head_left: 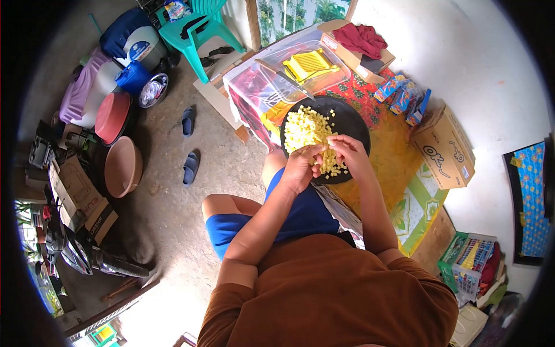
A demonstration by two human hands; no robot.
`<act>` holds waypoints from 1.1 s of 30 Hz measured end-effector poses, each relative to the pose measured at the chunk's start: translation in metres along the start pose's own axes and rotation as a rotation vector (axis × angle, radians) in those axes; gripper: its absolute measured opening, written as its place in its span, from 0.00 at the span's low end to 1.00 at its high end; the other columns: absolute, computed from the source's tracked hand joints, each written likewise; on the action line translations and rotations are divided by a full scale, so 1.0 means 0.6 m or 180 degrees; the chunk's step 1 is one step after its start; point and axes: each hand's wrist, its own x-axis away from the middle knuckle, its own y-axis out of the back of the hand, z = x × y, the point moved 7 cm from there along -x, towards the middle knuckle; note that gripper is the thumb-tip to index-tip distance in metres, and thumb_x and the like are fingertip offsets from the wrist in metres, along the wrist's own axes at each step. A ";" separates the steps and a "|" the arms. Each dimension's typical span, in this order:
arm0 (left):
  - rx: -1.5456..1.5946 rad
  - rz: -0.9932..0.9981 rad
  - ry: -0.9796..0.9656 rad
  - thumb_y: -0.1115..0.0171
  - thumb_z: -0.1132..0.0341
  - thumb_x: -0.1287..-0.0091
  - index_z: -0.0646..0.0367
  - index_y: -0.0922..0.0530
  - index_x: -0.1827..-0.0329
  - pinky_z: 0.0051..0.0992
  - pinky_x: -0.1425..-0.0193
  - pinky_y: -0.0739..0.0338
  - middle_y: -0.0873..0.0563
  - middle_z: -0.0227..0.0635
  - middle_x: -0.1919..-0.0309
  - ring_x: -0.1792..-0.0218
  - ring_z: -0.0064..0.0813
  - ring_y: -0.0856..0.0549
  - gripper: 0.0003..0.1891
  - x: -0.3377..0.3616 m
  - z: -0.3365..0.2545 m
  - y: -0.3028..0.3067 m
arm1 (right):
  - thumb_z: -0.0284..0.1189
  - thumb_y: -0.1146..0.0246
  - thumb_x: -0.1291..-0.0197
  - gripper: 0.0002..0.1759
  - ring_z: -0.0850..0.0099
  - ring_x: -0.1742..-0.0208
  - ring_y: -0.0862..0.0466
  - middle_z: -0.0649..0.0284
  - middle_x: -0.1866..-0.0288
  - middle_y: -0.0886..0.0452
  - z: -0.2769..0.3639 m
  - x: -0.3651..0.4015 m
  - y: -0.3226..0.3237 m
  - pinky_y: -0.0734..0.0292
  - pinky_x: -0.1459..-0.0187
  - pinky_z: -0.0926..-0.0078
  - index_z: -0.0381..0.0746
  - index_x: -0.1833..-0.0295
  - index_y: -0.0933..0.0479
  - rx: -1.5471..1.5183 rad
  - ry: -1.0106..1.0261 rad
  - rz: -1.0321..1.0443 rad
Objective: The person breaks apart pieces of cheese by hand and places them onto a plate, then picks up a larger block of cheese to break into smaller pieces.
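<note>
A round black tray (354,118) holds a heap of small pale yellow cubes (306,127), with more cubes scattered over its right side and near edge. My left hand (303,168) is over the tray's near-left part, its fingers curled together. Close beside it, my right hand (347,149) has thumb and fingers pinched over the cubes. The fingertips of both hands nearly meet; anything between them is too small to make out. Just beyond the tray, a long knife (284,80) lies across a clear plastic container (254,87).
A yellow slatted rack (311,65) sits in the plastic container. On the table's right are blue-and-orange packets (399,92) and a cardboard box (444,147). Slippers (191,168), basins (123,166) and a green chair (193,37) stand on the floor to the left.
</note>
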 end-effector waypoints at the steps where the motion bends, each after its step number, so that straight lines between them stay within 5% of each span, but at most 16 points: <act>1: 0.0021 0.0006 0.0004 0.38 0.64 0.35 0.60 0.21 0.56 0.20 0.77 0.35 0.23 0.29 0.77 0.83 0.20 0.30 0.10 0.001 0.000 0.000 | 0.30 0.39 0.36 0.14 0.87 0.75 0.31 0.74 0.72 0.24 -0.007 -0.005 0.004 0.37 0.72 0.87 0.37 0.48 0.20 -0.0041 -0.0049 -0.0002; 7: -0.0026 0.0036 0.0045 0.39 0.64 0.36 0.61 0.19 0.56 0.22 0.77 0.36 0.24 0.28 0.78 0.82 0.21 0.31 0.11 0.002 0.005 0.005 | 0.30 0.38 0.38 0.14 0.85 0.77 0.30 0.72 0.72 0.22 -0.060 -0.056 0.039 0.36 0.73 0.86 0.36 0.50 0.18 0.0332 -0.0172 -0.0342; 10: -0.0001 0.0008 0.0094 0.38 0.64 0.36 0.61 0.19 0.56 0.21 0.77 0.36 0.24 0.28 0.78 0.82 0.21 0.31 0.11 0.007 0.008 0.008 | 0.31 0.36 0.40 0.13 0.85 0.76 0.29 0.70 0.71 0.21 -0.081 -0.088 0.061 0.36 0.74 0.86 0.36 0.52 0.18 0.1433 0.0831 -0.0634; 13: 0.0017 -0.0021 0.0098 0.39 0.64 0.36 0.61 0.20 0.57 0.21 0.77 0.36 0.24 0.28 0.78 0.82 0.21 0.31 0.10 0.010 0.007 0.014 | 0.31 0.34 0.42 0.13 0.83 0.74 0.26 0.69 0.70 0.19 -0.093 -0.102 0.071 0.32 0.71 0.84 0.35 0.54 0.18 0.1455 0.0624 -0.0522; 16: 0.0113 -0.0048 0.0070 0.39 0.63 0.36 0.61 0.20 0.58 0.21 0.77 0.37 0.24 0.28 0.79 0.82 0.21 0.31 0.10 0.004 0.012 0.028 | 0.31 0.34 0.42 0.13 0.79 0.71 0.23 0.68 0.69 0.18 -0.090 -0.090 0.063 0.27 0.67 0.80 0.35 0.55 0.19 0.0722 -0.0412 -0.0273; 19: 0.0096 -0.0106 0.0132 0.39 0.63 0.36 0.61 0.20 0.57 0.21 0.77 0.37 0.24 0.29 0.79 0.82 0.22 0.31 0.11 0.006 0.013 0.032 | 0.30 0.35 0.42 0.12 0.79 0.71 0.23 0.69 0.69 0.18 -0.081 -0.080 0.057 0.27 0.67 0.80 0.35 0.54 0.18 -0.0152 -0.0383 -0.0181; 22: 0.0134 -0.0093 0.0147 0.39 0.63 0.35 0.61 0.20 0.57 0.21 0.77 0.37 0.24 0.29 0.79 0.82 0.21 0.31 0.11 0.004 0.017 0.035 | 0.29 0.37 0.41 0.11 0.84 0.74 0.26 0.69 0.69 0.18 -0.090 -0.099 0.068 0.32 0.72 0.84 0.36 0.55 0.17 0.0984 0.0764 -0.0398; 25: 0.0172 -0.0110 0.0179 0.37 0.64 0.37 0.60 0.19 0.59 0.22 0.77 0.37 0.24 0.28 0.78 0.82 0.21 0.31 0.10 0.005 0.020 0.036 | 0.28 0.37 0.41 0.11 0.86 0.75 0.28 0.69 0.70 0.18 -0.098 -0.105 0.075 0.34 0.73 0.86 0.38 0.54 0.17 0.1567 0.0604 -0.0483; 28: 0.0191 -0.0076 0.0171 0.37 0.63 0.37 0.60 0.19 0.59 0.22 0.77 0.37 0.24 0.28 0.78 0.82 0.21 0.32 0.10 0.008 0.018 0.039 | 0.28 0.37 0.41 0.11 0.86 0.74 0.28 0.70 0.69 0.19 -0.082 -0.086 0.063 0.34 0.72 0.85 0.37 0.53 0.17 0.0522 -0.0316 -0.0263; 33: 0.0233 -0.0095 0.0209 0.36 0.63 0.37 0.59 0.19 0.58 0.22 0.77 0.37 0.24 0.27 0.78 0.83 0.20 0.32 0.10 0.012 0.012 0.045 | 0.27 0.39 0.37 0.12 0.85 0.71 0.26 0.69 0.64 0.18 -0.076 -0.071 0.047 0.31 0.69 0.84 0.37 0.49 0.20 -0.0958 -0.0590 -0.0072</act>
